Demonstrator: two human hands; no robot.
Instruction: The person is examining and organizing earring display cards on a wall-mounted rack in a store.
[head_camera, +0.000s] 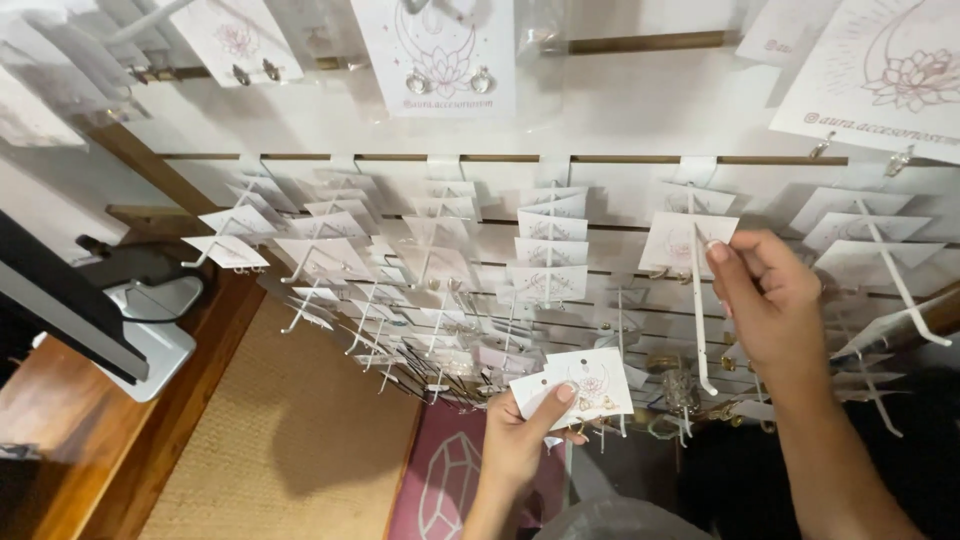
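Note:
My left hand (522, 440) holds a small stack of white earring cards (583, 385), thumb pressed on top, low in the middle of the view. My right hand (765, 295) is raised to the right and pinches a white card (680, 240) hanging on a long white peg hook (698, 300) of the wall display. Small earrings dangle from the cards in my left hand.
A white slatted wall panel (600, 120) carries many white hooks with earring cards (545, 250). Larger printed cards (440, 50) hang at the top. A monitor on a silver stand (150, 340) sits on a wooden desk (50, 420) at left. A woven mat (290, 440) and a maroon rug (450, 480) lie below.

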